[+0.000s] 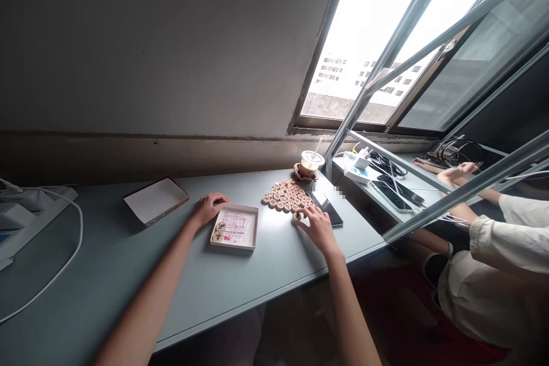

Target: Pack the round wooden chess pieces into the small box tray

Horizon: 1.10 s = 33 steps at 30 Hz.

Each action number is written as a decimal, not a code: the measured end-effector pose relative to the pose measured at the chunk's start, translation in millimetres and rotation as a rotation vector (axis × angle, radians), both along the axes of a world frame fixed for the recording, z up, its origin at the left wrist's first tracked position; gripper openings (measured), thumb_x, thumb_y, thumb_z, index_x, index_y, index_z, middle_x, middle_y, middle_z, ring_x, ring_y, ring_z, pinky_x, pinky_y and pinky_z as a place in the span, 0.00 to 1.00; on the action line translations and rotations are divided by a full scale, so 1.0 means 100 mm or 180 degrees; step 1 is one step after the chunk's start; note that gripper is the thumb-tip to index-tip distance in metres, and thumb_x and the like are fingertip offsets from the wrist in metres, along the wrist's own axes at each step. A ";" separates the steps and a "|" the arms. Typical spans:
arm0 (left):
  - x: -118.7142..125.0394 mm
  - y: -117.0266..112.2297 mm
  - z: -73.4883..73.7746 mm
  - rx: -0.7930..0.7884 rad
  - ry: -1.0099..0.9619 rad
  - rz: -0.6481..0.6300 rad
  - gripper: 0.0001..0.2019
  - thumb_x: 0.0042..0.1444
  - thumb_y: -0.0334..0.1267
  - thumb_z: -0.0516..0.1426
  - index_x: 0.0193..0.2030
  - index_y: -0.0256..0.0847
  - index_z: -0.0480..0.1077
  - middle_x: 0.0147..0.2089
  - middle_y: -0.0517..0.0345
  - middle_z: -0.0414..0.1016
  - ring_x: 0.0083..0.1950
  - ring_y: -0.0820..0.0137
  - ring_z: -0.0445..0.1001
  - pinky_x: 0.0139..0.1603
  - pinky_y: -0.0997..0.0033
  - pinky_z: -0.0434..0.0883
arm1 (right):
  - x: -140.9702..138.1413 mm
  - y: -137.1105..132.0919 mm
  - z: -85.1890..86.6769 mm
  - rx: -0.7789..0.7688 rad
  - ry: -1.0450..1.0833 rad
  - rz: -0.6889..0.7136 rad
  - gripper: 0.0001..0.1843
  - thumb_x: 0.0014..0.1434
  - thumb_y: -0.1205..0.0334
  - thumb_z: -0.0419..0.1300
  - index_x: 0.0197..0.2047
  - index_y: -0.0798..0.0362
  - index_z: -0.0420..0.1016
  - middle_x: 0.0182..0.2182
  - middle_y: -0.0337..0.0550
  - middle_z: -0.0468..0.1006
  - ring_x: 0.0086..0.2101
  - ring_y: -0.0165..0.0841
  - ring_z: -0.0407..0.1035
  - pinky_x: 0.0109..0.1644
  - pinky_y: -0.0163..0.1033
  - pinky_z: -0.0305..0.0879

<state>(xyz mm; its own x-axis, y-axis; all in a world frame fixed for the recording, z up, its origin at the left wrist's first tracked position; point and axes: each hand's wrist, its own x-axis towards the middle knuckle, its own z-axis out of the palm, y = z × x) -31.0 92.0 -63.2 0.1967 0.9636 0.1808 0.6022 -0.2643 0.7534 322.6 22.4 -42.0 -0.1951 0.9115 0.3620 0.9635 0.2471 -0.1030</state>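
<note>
A shallow white cardboard box (256, 229) lies on the desk in front of me. Two round wooden Chinese chess pieces (218, 231) sit at its left side, beside a folded sheet with pink print (237, 226). My left hand (210, 207) grips the box at its back left corner, fingers bent along the rim. To the right, a cluster of several chess pieces (285, 194) lies packed together, characters up. At its front edge my right hand (318, 226) has thumb and fingers closed around one chess piece (297, 216), partly covered by the fingertips.
An upturned box lid (158, 200) lies on the left. Behind the pieces stands a drink cup with a straw (312, 163); a dark tablet (330, 209) lies beside my right hand. A white cable (80, 223) runs along the far left. Another person's arm (461, 194) is beyond the metal frame (355, 97).
</note>
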 end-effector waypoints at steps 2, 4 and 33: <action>0.00 0.00 0.00 0.0006 0.0019 -0.0002 0.11 0.50 0.43 0.50 0.30 0.42 0.72 0.42 0.55 0.77 0.47 0.61 0.71 0.50 0.64 0.64 | 0.09 0.00 -0.08 0.0031 -0.0069 -0.0197 0.09 0.63 0.61 0.54 0.46 0.48 0.71 0.42 0.43 0.76 0.43 0.39 0.67 0.40 0.40 0.52; 0.00 0.00 0.00 0.0008 0.0019 0.0004 0.11 0.50 0.43 0.50 0.30 0.42 0.72 0.42 0.55 0.77 0.47 0.61 0.71 0.50 0.64 0.64 | 0.12 0.00 -0.14 0.0074 -0.0050 -0.0353 0.10 0.63 0.61 0.53 0.47 0.50 0.70 0.39 0.43 0.77 0.39 0.38 0.68 0.39 0.40 0.50; 0.00 0.02 -0.03 0.0039 -0.0033 0.0058 0.11 0.51 0.44 0.51 0.28 0.43 0.71 0.41 0.56 0.77 0.46 0.63 0.71 0.51 0.66 0.65 | -0.04 0.26 -0.19 0.0305 -0.0149 -0.0762 0.13 0.65 0.58 0.49 0.35 0.53 0.72 0.34 0.45 0.78 0.36 0.36 0.66 0.39 0.41 0.44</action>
<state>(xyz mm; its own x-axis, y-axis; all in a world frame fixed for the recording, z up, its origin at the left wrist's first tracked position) -30.5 93.8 -66.5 0.1771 0.9647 0.1947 0.5990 -0.2626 0.7564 318.6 48.6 -60.7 0.0034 0.8957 0.4447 0.9989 0.0181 -0.0441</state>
